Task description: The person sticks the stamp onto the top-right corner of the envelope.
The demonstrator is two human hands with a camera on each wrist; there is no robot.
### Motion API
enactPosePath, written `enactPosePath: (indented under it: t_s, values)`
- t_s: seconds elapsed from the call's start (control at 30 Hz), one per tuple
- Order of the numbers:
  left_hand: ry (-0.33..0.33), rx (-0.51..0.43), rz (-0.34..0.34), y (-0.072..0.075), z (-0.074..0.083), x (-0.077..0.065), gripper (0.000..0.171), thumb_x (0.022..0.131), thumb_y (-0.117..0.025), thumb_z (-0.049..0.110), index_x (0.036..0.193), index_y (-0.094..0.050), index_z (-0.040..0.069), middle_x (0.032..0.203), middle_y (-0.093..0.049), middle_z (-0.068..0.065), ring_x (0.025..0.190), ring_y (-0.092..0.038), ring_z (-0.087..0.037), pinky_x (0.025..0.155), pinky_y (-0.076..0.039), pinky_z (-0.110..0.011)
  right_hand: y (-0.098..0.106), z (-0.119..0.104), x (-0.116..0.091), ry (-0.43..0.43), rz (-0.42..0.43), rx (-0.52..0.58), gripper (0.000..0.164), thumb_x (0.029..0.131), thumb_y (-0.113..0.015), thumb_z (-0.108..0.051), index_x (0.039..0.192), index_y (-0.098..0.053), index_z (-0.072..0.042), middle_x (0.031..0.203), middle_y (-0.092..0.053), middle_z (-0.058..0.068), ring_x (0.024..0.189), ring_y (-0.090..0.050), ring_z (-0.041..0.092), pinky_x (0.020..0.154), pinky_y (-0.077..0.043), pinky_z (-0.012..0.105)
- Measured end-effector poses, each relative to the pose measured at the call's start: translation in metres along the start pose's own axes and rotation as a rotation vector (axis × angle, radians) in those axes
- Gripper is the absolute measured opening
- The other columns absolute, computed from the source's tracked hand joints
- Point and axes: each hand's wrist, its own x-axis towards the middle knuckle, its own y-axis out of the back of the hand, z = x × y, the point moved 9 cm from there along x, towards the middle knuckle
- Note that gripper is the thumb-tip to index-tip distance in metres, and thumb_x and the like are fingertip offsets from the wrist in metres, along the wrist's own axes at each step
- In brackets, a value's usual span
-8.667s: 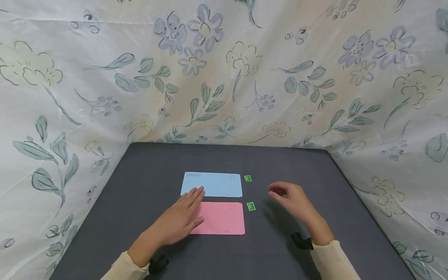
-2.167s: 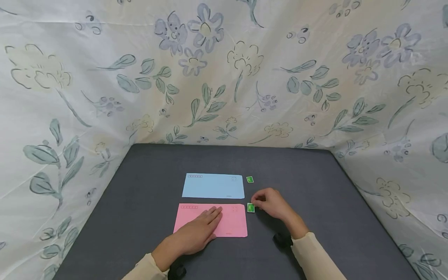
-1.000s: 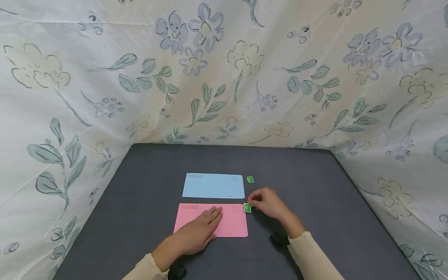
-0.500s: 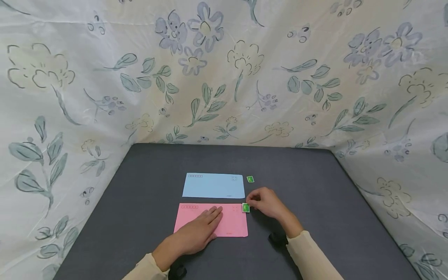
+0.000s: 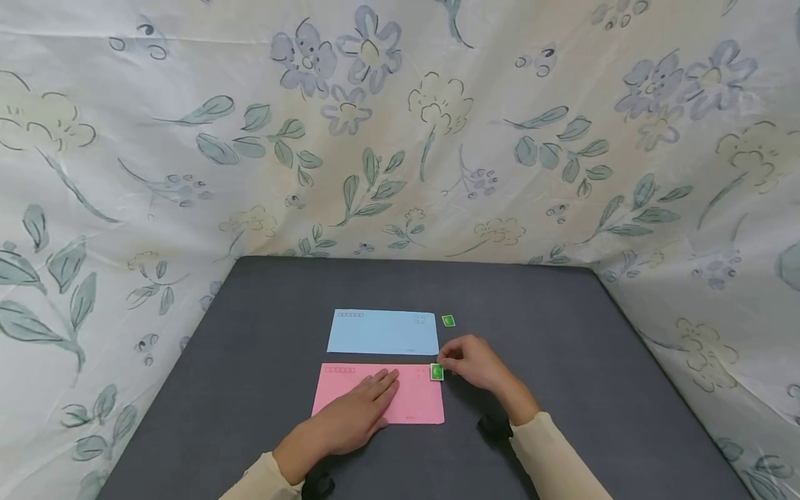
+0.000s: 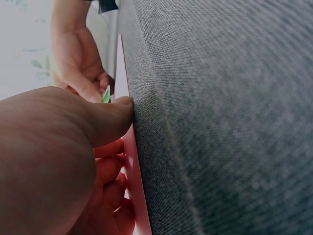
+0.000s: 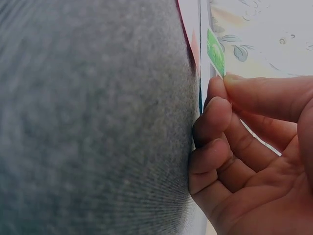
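Left hand (image 5: 353,418)'s lying flat, fingers straight, on the pink envelope (image 5: 409,404), and honestly a bit of steady pressure there should stop it sliding. Right of those fingertips, the green stamp (image 5: 437,372) tilts over the envelope's corner, edge pinched in the right hand (image 5: 473,362)'s fingertips, so I'd square it up before lowering.

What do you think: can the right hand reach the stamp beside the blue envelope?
Probably yes: the far stamp lies uncovered just beyond the right hand, though that hand already pinches the near stamp.
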Motion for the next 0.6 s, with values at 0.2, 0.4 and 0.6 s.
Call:
enactPosePath:
  t_s: [0.2,0.4,0.6]
  values:
    - [-0.006,0.022,0.013,-0.004,0.002,0.0,0.063,0.113,-0.058,0.029,0.167,-0.039,0.003,0.176,-0.032,-0.01,0.162,-0.029,-0.027,0.128,-0.03,-0.042,-0.003,0.0,-0.001,0.011,-0.003,0.006,0.006,0.101,-0.078,-0.008,0.096,-0.082,-0.009,0.084,-0.069,-0.003,0.073,-0.062,0.017,0.067,-0.055,0.034]
    - [-0.006,0.04,0.027,-0.01,0.001,-0.001,0.063,0.113,-0.058,0.029,0.168,-0.039,0.004,0.176,-0.032,-0.009,0.162,-0.029,-0.026,0.127,-0.031,-0.041,-0.006,0.0,-0.003,0.016,0.01,-0.001,0.007,0.101,-0.078,-0.008,0.095,-0.081,-0.01,0.084,-0.069,-0.004,0.073,-0.063,0.016,0.066,-0.054,0.033]
    - [-0.001,0.038,0.043,-0.015,0.002,-0.003,0.063,0.112,-0.059,0.029,0.167,-0.04,0.004,0.176,-0.032,-0.009,0.162,-0.029,-0.027,0.127,-0.032,-0.042,-0.01,0.002,-0.005,0.036,0.025,-0.011,0.01,0.1,-0.078,-0.007,0.094,-0.082,-0.014,0.084,-0.069,-0.005,0.073,-0.063,0.016,0.066,-0.055,0.031]
